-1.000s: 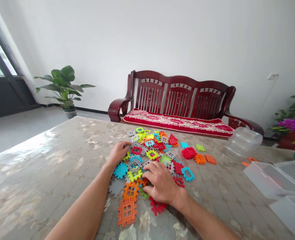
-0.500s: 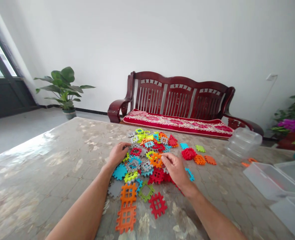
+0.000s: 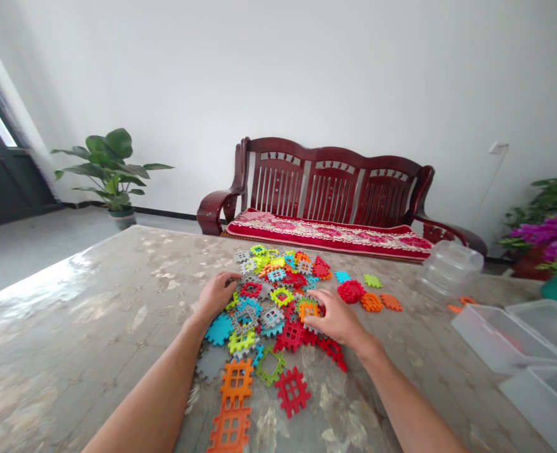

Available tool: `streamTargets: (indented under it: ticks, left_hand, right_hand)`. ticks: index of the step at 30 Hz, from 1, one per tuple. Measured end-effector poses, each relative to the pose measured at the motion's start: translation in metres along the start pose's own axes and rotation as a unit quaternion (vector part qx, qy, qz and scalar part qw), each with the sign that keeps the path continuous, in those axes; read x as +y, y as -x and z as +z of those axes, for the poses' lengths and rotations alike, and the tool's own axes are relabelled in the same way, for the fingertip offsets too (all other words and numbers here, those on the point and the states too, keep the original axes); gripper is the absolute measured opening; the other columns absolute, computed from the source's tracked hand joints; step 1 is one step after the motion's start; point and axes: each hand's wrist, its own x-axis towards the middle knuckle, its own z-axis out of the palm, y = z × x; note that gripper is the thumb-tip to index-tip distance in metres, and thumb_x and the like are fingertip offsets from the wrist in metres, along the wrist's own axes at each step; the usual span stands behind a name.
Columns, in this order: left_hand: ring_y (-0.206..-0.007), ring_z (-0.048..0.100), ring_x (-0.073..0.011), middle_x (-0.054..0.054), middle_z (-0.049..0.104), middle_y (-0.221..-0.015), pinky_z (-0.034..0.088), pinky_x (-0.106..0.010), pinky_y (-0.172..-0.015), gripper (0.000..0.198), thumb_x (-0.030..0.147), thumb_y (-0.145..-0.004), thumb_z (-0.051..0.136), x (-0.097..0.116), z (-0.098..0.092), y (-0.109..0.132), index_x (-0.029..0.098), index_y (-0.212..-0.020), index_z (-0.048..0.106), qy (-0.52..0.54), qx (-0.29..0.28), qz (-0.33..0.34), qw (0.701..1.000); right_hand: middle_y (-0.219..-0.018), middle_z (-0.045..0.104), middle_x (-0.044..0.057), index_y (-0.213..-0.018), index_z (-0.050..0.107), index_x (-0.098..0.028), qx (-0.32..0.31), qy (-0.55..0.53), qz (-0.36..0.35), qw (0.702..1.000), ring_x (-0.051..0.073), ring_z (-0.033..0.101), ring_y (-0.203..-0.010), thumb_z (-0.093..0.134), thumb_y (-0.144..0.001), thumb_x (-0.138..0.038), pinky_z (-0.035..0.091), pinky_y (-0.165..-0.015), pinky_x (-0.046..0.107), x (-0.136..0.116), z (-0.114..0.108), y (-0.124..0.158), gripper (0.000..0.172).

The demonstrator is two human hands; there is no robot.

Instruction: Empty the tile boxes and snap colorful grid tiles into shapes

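A heap of plastic interlocking tiles (image 3: 273, 316) in grey, red, blue, orange and lime green lies in front of me, many with window-like cutouts. My left hand (image 3: 218, 294) rests at the heap's left edge, fingers bent loosely, fingertips by the grey tiles; nothing shows in its grasp. Over the heap's right side is my right hand (image 3: 336, 319), thumb and fingers spread. Between them sits an orange window tile (image 3: 308, 311), its lower edge at my thumb. Two orange tiles (image 3: 237, 379) and a red window tile (image 3: 292, 391) lie nearer me.
Right of the heap are a red tile stack (image 3: 351, 291) and orange tiles (image 3: 371, 302). Clear plastic boxes (image 3: 488, 333) and a clear container (image 3: 452, 270) stand farther right on the patterned table (image 3: 132, 327). A wooden bench (image 3: 335, 182) stands behind.
The orange window tile has shifted right and slightly down with my right hand, whose fingers have spread apart. My left hand stays at the heap's edge. The whole view has shifted slightly.
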Motion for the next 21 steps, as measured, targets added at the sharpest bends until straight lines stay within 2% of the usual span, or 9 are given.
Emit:
streamTargets:
  ticks: [2,7,10,13,17,21]
  left_hand:
    - [-0.108,0.065,-0.0216,-0.003,0.072,-0.117,0.047,-0.029,-0.095,0.037,0.024,-0.082,0.048,-0.001,0.000,0.000,0.024,-0.108,0.075,0.000,0.000,0.002,1.000]
    - [-0.107,0.065,-0.0218,-0.004,0.072,-0.117,0.048,-0.030,-0.095,0.037,0.026,-0.082,0.048,-0.002,0.001,-0.001,0.023,-0.108,0.075,0.003,0.003,0.004,1.000]
    - [-0.107,0.065,-0.0217,-0.004,0.073,-0.115,0.047,-0.030,-0.096,0.037,0.025,-0.081,0.048,-0.002,0.002,-0.001,0.023,-0.107,0.075,0.006,0.007,0.009,1.000]
    - [-0.106,0.065,-0.0215,-0.003,0.074,-0.113,0.048,-0.030,-0.096,0.036,0.026,-0.081,0.049,-0.002,0.002,-0.002,0.024,-0.106,0.075,0.011,0.009,0.011,1.000]
    - [-0.105,0.066,-0.0207,-0.003,0.073,-0.113,0.048,-0.030,-0.097,0.037,0.028,-0.081,0.048,-0.005,0.003,-0.003,0.024,-0.106,0.075,0.015,0.005,0.014,1.000]
    - [-0.108,0.065,-0.0220,-0.005,0.072,-0.116,0.047,-0.032,-0.099,0.040,0.030,-0.081,0.046,-0.010,0.005,-0.005,0.022,-0.109,0.074,0.007,-0.001,0.019,1.000]
  right_hand:
    - [-0.131,0.064,0.010,-0.128,0.064,-0.022,-0.021,0.037,-0.033,0.999,0.029,0.058,-0.120,0.078,-0.068,-0.032,0.043,-0.104,0.044,-0.005,-0.004,0.001,0.063]
    - [-0.118,0.070,0.010,-0.121,0.068,-0.022,-0.040,0.084,-0.044,0.995,0.030,0.062,-0.110,0.075,-0.073,-0.029,0.047,-0.097,0.045,-0.009,-0.004,0.004,0.049]
    - [-0.121,0.069,0.010,-0.123,0.067,-0.022,-0.005,0.058,-0.062,0.996,0.029,0.062,-0.114,0.075,-0.073,-0.027,0.046,-0.100,0.044,-0.009,-0.004,0.003,0.051]
    - [-0.126,0.068,0.008,-0.126,0.065,-0.024,0.065,0.009,-0.067,0.996,0.026,0.061,-0.118,0.072,-0.074,-0.026,0.045,-0.104,0.043,0.001,-0.014,-0.003,0.052]
    - [-0.131,0.066,0.008,-0.131,0.061,-0.024,0.176,-0.017,-0.026,0.984,0.026,0.062,-0.118,0.068,-0.078,-0.030,0.045,-0.105,0.044,0.043,-0.050,-0.011,0.054]
    - [-0.127,0.068,0.011,-0.136,0.056,-0.022,0.255,-0.008,0.058,0.965,0.027,0.066,-0.111,0.068,-0.075,-0.030,0.050,-0.100,0.045,0.114,-0.086,-0.006,0.063]
